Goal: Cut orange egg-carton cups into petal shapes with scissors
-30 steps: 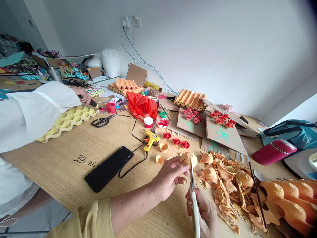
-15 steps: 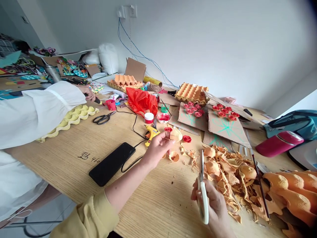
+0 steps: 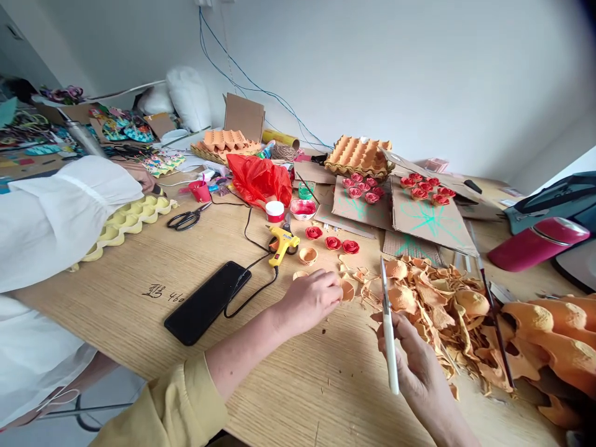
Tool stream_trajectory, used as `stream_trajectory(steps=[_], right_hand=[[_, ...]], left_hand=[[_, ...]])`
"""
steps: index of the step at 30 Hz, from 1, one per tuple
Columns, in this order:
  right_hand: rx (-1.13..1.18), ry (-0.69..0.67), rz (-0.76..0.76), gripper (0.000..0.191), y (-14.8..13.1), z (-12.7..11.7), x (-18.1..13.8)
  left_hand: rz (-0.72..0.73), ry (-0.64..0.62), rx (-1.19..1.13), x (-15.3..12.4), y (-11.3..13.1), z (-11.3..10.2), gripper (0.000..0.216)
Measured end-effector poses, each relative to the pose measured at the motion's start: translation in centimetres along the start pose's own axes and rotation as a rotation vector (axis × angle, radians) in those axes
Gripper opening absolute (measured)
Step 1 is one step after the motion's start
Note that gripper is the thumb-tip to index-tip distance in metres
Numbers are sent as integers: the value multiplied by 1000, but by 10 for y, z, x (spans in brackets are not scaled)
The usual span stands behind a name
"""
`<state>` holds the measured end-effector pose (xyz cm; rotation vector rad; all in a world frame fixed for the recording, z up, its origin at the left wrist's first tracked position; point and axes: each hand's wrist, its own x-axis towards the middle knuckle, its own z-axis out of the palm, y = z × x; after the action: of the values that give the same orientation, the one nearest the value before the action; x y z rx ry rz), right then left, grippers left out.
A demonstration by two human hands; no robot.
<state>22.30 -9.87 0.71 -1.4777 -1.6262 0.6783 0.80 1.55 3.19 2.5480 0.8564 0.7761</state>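
My left hand [image 3: 314,301] is low over the table with its fingers pinched together. At its fingertips is a small orange egg-carton cup [image 3: 347,290], partly covered by the fingers. My right hand [image 3: 410,354] grips white-handled scissors [image 3: 389,335], their blades pointing away from me and looking closed. Beyond the left hand stand another trimmed cup [image 3: 308,256] and a half-hidden one [image 3: 300,275]. Three red paper-pulp roses [image 3: 332,243] lie further back. To the right of the scissors spreads a heap of orange carton scraps [image 3: 433,304].
A yellow glue gun [image 3: 283,243] and a black phone [image 3: 207,302] lie left of my hand. Behind are a paint bowl [image 3: 303,210], a red bag [image 3: 261,180] and cardboard with roses [image 3: 431,217]. Egg trays [image 3: 554,329] and a flask [image 3: 535,245] stand right. A co-worker's sleeve [image 3: 79,214] reaches in.
My left hand has come down from holding a pale orange cup in the air to the tabletop, its back now upward. The scissors stay in my right hand. The view has shifted slightly.
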Motion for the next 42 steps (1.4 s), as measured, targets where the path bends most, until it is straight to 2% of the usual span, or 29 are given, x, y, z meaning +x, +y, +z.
stream_trajectory(steps=[3, 8, 14, 18, 22, 24, 26, 29, 32, 42], right_hand=[[-82, -36, -26, 24, 0, 0, 1], [-119, -33, -59, 21, -2, 3, 3], [-119, -20, -72, 21, -3, 4, 2], [-141, -35, -63, 21, -2, 4, 3], [-168, -31, -46, 19, -1, 3, 2], [-174, -34, -39, 17, -2, 3, 2], [-173, -35, -37, 17, -2, 3, 1], [-176, -36, -39, 16, -3, 4, 1], [-173, -36, -51, 16, -3, 5, 0], [-179, -7, -49, 16, 3, 3, -1]], left_hand=[[32, -50, 36, -3, 2, 10, 18], [53, -47, 52, -7, 0, 24, 21], [120, -54, 272, -4, 2, 34, 19], [59, -48, 269, 1, 1, 18, 7], [-185, 68, 330, 2, -12, -16, 14], [-309, 57, 368, 0, -20, -30, 15], [-374, -15, 384, -3, -26, -38, 13], [-427, -141, 402, -7, -27, -39, 26], [-457, -212, 394, -7, -23, -37, 40], [-451, -205, 378, -4, -23, -27, 29]])
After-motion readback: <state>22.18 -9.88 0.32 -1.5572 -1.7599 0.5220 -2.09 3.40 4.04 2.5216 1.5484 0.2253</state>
